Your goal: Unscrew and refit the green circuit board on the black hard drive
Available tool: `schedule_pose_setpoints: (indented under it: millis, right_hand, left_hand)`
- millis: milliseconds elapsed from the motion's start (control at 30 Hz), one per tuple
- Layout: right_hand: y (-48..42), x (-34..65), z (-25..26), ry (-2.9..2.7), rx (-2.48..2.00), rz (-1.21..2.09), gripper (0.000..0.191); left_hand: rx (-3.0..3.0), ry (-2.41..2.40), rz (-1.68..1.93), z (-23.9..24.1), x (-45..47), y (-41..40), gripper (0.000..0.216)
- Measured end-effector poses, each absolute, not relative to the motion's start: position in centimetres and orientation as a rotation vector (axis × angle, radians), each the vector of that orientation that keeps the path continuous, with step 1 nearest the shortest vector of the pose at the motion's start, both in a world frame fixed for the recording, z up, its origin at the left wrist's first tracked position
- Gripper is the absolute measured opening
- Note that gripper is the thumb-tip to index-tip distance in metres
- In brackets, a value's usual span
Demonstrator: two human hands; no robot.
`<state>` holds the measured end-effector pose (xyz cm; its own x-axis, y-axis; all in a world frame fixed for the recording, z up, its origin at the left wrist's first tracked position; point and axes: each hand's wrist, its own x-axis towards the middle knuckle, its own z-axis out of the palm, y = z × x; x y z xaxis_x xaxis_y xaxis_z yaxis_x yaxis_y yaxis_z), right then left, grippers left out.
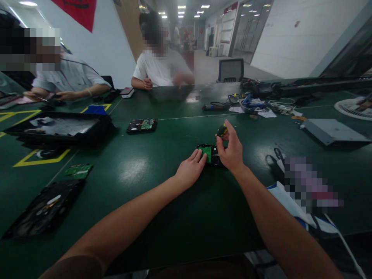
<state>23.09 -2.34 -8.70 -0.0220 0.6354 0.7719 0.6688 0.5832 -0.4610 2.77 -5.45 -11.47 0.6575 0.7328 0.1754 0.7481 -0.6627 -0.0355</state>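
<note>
A hard disk drive [215, 155] with a green circuit board [207, 150] lies flat on the table in front of me. Across its left end rests my left hand [192, 167], fingers stretched out and touching the board, not wrapped around it. My right hand [231, 150] is closed around the dark green and yellow handle of a screwdriver [222, 130], held steeply above the drive's right part. The fingers and the drive's right end hide where the tip meets it.
Another hard drive [141, 126] lies further back. At left are a black tray [58, 130], a loose circuit board [78, 171] and a black casing [46, 209]. Cables [255, 102], a grey metal box [335, 130] and a white-blue bag [302, 203] lie at right. Two people sit opposite.
</note>
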Motion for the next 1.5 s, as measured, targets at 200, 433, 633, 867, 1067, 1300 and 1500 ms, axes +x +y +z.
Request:
schedule_pose_setpoints:
  millis: [200,433,633,867,1067,1300,1500]
  right_hand:
    - [-2.23,23.20,-8.80,-1.688,-1.108,-0.075,0.068]
    - [-2.35,23.00,-8.80,-1.685,-1.074,0.004,0.069]
    - [-2.21,23.08,-8.87,-1.679,-1.095,-0.069,0.070]
    - [-2.35,23.02,-8.75,-1.672,-1.095,-0.052,0.068]
    - [-2.27,23.10,-8.83,-1.696,-1.081,-0.116,0.067]
    - [-2.26,22.98,-8.81,-1.694,-1.061,-0.060,0.068]
    - [-2.22,23.18,-8.96,-1.698,-1.087,-0.099,0.068]
  left_hand:
    - [-2.757,-1.225,-0.223,-11.52,2.71,-5.40,0.049]
    - [-2.759,-1.248,-0.209,-11.75,2.82,-5.31,0.049]
    - [-2.764,-1.238,-0.216,-11.67,2.77,-5.38,0.050]
    - [-2.758,-1.227,-0.229,-11.89,2.64,-5.27,0.050]
    - [-2.764,-1.228,-0.235,-11.93,2.65,-5.25,0.050]
    - [-2.751,-1.229,-0.231,-11.98,2.74,-5.26,0.049]
    - [-2.741,-1.214,-0.243,-12.05,2.66,-5.24,0.048]
